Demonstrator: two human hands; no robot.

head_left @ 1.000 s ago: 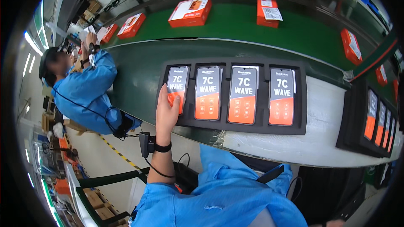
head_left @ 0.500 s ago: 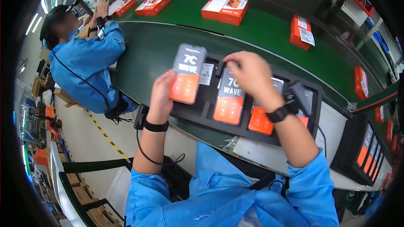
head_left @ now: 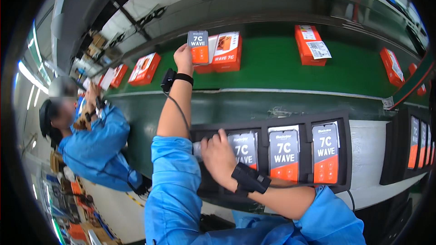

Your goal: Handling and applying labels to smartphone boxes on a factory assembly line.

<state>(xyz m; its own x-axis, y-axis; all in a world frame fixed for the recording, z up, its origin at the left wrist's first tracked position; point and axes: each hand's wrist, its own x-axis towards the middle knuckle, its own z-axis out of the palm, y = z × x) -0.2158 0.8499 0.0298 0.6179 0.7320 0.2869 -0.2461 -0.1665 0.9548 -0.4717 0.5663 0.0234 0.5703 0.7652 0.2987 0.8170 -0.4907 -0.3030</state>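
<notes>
My left hand [head_left: 183, 60], arm stretched over the belt, grips a smartphone [head_left: 199, 47] with a grey and orange front. The phone stands upright just in front of an orange-red phone box [head_left: 227, 54], hiding its left part. My right hand [head_left: 219, 158] is over the left end of a black foam tray [head_left: 265, 120], fingers apart and nothing seen held. A small grey-white piece [head_left: 197, 150] lies by its fingertips, mostly hidden. To its right in the tray rest a phone [head_left: 245, 147] that the hand partly covers, a middle phone [head_left: 284, 154] and a right phone [head_left: 325, 152].
More boxes ride the green belt [head_left: 268, 75], including one with a white label [head_left: 313, 45] and one at far right [head_left: 392, 67]. A second black tray [head_left: 395, 154] of phones stands at right. A co-worker in blue [head_left: 97, 143] works at left.
My left hand has carried the phone forward from beside the tray to the box. The right hand has moved left and nearer to me, uncovering the phones at right. The view has turned.
</notes>
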